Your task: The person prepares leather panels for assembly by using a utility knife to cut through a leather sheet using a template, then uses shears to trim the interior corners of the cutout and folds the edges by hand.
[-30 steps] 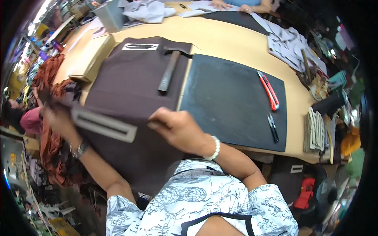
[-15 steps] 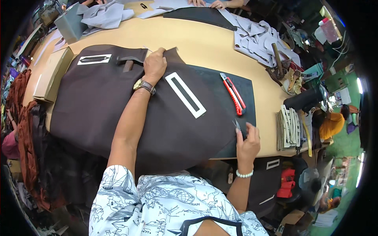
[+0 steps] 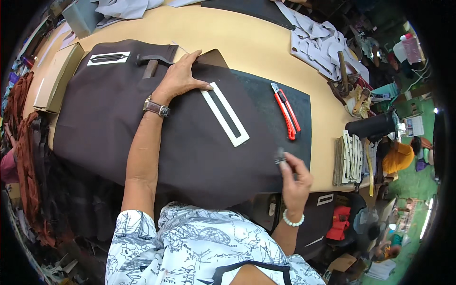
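Note:
A large dark brown sheet (image 3: 142,114), leather-like, covers the near part of the table. My left hand (image 3: 183,78) rests on it with fingers spread, the thumb at the upper end of a white rectangular frame (image 3: 227,116) with a long slot. Beside that hand lies a hammer (image 3: 150,69) with a dark metal head and wooden handle. My right hand (image 3: 296,185) pinches small metal snips (image 3: 280,155), blurred by motion, above the sheet's right edge. A red utility knife (image 3: 287,114) lies farther off on a dark cutting mat (image 3: 301,104).
Another white frame (image 3: 109,58) lies on the sheet's far left, near a long cardboard box (image 3: 59,78). Grey cut pieces (image 3: 320,50) are heaped at the far right. Stacked white frames (image 3: 350,156) and a black cylinder (image 3: 371,124) stand at the table's right edge.
My left hand has spread from a closed grip near the sheet's far edge and come down to the white frame. My right hand has dipped slightly with the snips. The view has shifted somewhat.

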A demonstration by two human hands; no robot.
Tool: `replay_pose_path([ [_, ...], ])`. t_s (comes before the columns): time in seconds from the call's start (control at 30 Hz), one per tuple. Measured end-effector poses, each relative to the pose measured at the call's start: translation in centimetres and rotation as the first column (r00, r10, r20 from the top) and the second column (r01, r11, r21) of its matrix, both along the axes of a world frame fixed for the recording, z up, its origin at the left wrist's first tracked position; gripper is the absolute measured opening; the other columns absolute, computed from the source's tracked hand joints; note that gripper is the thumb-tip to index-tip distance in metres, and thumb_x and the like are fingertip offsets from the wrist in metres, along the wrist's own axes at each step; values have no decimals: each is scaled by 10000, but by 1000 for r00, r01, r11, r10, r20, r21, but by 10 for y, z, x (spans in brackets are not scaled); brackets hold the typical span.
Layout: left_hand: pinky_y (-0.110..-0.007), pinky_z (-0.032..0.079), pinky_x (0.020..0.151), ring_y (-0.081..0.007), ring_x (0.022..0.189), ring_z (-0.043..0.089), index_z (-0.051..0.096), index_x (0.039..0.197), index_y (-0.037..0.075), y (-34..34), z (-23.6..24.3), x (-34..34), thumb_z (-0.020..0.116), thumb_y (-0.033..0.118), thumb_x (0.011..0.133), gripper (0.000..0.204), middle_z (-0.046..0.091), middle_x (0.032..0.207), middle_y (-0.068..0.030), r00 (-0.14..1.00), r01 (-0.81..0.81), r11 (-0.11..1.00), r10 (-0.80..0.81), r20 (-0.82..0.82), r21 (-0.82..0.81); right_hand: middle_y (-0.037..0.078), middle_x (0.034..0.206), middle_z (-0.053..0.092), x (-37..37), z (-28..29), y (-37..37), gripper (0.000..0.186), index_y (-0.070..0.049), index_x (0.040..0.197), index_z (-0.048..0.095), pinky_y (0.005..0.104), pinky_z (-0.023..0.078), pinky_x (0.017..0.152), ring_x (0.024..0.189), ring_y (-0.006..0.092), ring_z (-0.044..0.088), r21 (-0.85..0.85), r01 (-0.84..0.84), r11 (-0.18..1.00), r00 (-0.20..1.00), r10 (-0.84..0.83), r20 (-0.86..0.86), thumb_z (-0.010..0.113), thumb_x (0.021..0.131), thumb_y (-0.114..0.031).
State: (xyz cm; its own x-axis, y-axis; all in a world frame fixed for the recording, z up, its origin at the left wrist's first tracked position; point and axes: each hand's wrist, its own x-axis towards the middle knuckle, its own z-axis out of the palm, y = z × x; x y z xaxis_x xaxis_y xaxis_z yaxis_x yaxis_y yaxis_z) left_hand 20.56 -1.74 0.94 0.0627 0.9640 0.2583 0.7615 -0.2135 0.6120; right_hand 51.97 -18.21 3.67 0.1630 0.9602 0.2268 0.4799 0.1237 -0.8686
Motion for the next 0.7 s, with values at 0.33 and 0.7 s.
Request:
replay_pose_path([
  [0.33,-365,328,1036,-310,1243,416,391,1338,34,3,5,-1,832,354,532,973,458,1314,-199,996,32,994,-23,85,-108,150,958,573,10,7,52,296,12,975,625,381,441,783,905,306,555,154,-62,986,898,-12,439,720,732,-125],
  [0.7,-333,299,1057,-271,1265,393,369,1344,9,4,0,-13,787,209,609,869,435,1349,-162,978,124,984,-99,184,-126,171,927,585,1,-2,126,289,9,1008,588,385,460,736,824,322,588,-182,-91,979,810,179,559,674,756,-104],
])
